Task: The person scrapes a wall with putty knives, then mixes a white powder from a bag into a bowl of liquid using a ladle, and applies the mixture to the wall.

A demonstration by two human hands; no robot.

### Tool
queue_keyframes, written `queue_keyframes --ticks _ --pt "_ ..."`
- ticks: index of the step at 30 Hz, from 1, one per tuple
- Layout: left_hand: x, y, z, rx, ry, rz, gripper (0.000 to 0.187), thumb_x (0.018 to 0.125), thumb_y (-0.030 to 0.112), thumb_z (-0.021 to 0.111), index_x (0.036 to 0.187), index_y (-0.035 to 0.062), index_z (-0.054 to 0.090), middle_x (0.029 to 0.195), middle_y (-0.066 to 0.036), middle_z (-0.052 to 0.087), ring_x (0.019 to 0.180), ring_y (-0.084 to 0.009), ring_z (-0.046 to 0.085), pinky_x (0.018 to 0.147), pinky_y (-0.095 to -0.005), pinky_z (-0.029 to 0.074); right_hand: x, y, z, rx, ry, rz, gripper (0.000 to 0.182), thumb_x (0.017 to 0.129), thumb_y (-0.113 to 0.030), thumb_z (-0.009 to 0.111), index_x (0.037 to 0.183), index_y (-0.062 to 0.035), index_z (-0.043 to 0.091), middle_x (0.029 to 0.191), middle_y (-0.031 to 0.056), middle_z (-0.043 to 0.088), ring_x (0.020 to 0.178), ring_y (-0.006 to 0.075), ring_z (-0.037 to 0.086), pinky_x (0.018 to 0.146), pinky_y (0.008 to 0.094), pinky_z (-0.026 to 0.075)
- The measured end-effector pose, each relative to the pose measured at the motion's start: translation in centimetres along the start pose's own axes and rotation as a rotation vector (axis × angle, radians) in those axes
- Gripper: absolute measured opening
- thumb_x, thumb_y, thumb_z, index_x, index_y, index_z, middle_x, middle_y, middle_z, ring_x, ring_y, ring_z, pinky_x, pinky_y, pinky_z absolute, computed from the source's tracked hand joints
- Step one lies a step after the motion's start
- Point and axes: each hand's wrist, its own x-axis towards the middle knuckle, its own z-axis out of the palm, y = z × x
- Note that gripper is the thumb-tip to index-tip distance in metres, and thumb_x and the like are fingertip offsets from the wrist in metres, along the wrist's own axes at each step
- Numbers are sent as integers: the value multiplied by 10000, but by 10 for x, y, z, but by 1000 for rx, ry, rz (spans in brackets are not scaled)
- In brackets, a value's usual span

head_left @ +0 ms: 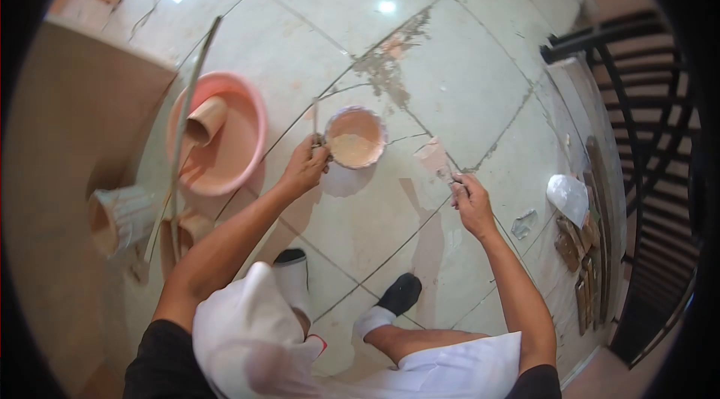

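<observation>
My left hand (306,164) is closed around the handle of a thin flat-bladed tool (315,115), seen nearly edge-on and pointing away from me. Right beside those fingers stands a small bucket (384,136) with a smeared rim and peach-coloured paste (356,145) inside. My right hand (472,200) grips a putty knife (433,157), its broad blade coated in pinkish paste and held over the tiled floor. Both arms reach forward past my bent knees.
A pink basin (259,110) at left holds peach liquid and a tipped container (208,120); a long stick (193,84) leans across it. A stained white bucket (124,219) lies nearby. At right are a white scoop-like piece (568,198), wood scraps (577,245) and a black metal railing (652,144).
</observation>
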Motion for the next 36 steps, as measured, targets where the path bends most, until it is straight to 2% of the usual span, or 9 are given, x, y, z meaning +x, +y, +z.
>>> queue_keyframes --ticks 9,15,19,23,25,26,29,31,36 --pt "15 -14 1 38 -30 -92 277 992 356 511 1000 82 557 786 -23 584 605 -83 506 407 -234 357 -17 59 38 -36 27 -20 284 891 -150 589 1136 -14 638 1027 201 670 940 295 662 835 366 509" --pt "-6 -25 -1 -98 120 -13 252 1021 323 481 1007 80 547 751 -2 527 574 -68 466 457 -206 363 -25 82 36 -150 157 -42 222 862 -152 607 1011 -1 674 972 197 686 887 305 677 787 367 518" --pt "-20 -62 -13 -36 231 34 260 1035 304 460 1016 52 522 752 10 465 600 -78 460 532 -227 395 -27 159 -37 -45 868 412 223 870 -213 643 954 -16 708 893 186 706 792 312 681 739 397 519" --pt "-38 -82 -9 312 296 183 180 998 200 504 1017 21 518 853 -60 514 774 -195 538 650 -334 437 -46 246 -181 156 1374 729 892 828 -524 692 1379 105 381 1400 273 444 1331 362 415 1057 424 398" --pt "-44 -81 -10 917 212 665 184 839 39 603 994 0 512 894 -135 548 851 -328 542 746 -414 432 -55 295 -233 195 1402 370 884 809 -492 732 1386 89 398 1399 247 473 1278 349 481 1058 407 380" --pt "-50 -73 -12 926 48 619 243 763 -13 572 1003 -12 533 1000 -218 538 940 -424 508 829 -465 423 -57 283 -248 161 1341 355 855 819 -475 730 1401 47 385 1400 196 474 1272 319 476 998 420 421" --pt "-49 -64 -12 1089 -234 637 263 740 10 609 998 7 560 1004 -188 552 942 -390 530 839 -465 426 -52 307 -276 24 1373 463 635 856 -488 675 1188 50 617 1207 224 628 1145 358 586 974 425 436" --pt "-44 -69 -10 1145 -289 675 282 715 47 650 987 34 579 1003 -158 564 942 -360 542 838 -463 433 -42 259 -273 -338 1339 900 585 878 -493 640 1048 65 675 1069 268 662 1009 409 632 905 465 466" --pt "-37 -68 -9 1230 -320 699 255 798 189 673 1010 82 580 972 -83 577 977 -289 570 882 -418 428 -37 230 -265 -617 1302 274 607 958 -469 520 976 123 654 926 302 664 879 441 645 777 488 485"
